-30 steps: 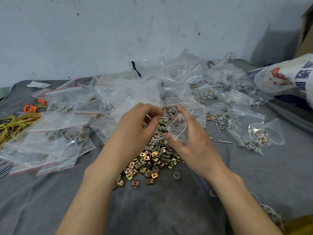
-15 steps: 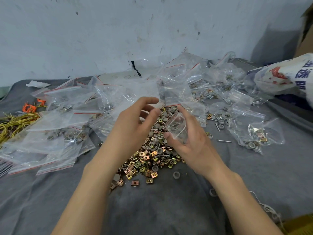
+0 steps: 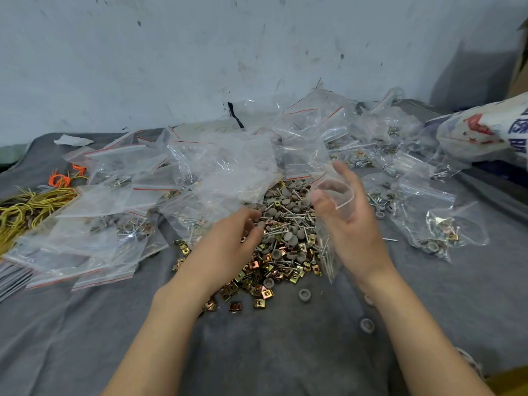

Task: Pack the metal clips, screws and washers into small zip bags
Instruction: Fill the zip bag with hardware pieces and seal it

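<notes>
Zip bag point(image 3: 324, 238), flimsy and slick, is hanging in my right grip point(image 3: 348, 224), fingers pinching its open mouth, screws point(image 3: 328, 261) weighting the bottom. Left grip point(image 3: 228, 244) is curling over the hardware pile point(image 3: 285, 241) on the table point(image 3: 285, 352); clamped or not, cannot tell.

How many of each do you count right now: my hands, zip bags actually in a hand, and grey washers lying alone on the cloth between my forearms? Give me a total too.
Hands, left hand and right hand: 2
Zip bag held in the right hand: 1
Grey washer lying alone: 1
Total: 4
</notes>
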Tool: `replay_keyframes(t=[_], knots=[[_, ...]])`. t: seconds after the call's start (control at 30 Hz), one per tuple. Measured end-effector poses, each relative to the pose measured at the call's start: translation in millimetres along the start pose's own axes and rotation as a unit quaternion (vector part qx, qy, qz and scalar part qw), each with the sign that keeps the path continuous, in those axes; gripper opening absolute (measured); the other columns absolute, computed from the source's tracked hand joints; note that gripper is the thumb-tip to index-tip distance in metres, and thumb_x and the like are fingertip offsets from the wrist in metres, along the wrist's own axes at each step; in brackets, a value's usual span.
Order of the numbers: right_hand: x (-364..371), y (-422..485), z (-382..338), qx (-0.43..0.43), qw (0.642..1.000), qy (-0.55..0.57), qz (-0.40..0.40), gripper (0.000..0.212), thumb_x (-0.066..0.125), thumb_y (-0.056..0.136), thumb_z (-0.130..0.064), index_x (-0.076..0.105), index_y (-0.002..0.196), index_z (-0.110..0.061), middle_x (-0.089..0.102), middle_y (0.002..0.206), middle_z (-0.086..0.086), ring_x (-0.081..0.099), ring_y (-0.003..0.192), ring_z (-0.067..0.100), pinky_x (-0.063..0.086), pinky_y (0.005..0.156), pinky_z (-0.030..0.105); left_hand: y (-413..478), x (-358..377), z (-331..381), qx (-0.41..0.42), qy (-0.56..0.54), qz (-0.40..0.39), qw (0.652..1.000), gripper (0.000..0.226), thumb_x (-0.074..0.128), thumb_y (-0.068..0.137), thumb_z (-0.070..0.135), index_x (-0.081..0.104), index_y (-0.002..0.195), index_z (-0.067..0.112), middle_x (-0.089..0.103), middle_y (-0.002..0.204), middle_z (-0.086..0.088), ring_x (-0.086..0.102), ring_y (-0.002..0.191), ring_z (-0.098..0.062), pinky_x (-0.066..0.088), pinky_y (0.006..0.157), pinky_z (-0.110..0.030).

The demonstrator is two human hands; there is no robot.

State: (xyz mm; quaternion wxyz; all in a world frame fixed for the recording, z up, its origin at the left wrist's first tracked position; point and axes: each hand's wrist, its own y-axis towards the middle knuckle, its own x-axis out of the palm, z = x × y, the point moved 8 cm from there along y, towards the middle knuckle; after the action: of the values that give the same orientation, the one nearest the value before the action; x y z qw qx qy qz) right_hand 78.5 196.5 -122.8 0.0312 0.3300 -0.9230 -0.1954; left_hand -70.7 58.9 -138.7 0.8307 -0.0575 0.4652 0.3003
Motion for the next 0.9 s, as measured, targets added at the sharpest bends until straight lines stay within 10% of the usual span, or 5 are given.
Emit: replay_keyframes(t=[0.23,0.9], knots=[[-12,6,-3,0.024,0.994,0.102,0.041,0.064,0.066,0.087,-0.055,0.046,0.144,-0.036,0.067,0.122,-0.008,0.070,0.108,0.014,0.052,0.104,0.047,-4,11,-9,0.009,0.073,-0.037,0.997,0.035,0.047,0.101,0.038,0.054,0.133,0.028,0.059,0.121,0.005,0.053,0.113,-0.014,0.047,0.096,-0.034],[-6,4,-4,0.017,0.998,0.051,0.023,0.066,0.065,0.083,-0.065,0.043,0.142,-0.044,0.064,0.121,-0.015,0.066,0.114,0.011,0.050,0.105,0.043,-5,18,-4,0.006,0.108,-0.060,0.992,0.026,0.046,0.102,0.031,0.052,0.127,0.032,0.052,0.124,0.007,0.047,0.117,-0.015,0.046,0.098,-0.037]])
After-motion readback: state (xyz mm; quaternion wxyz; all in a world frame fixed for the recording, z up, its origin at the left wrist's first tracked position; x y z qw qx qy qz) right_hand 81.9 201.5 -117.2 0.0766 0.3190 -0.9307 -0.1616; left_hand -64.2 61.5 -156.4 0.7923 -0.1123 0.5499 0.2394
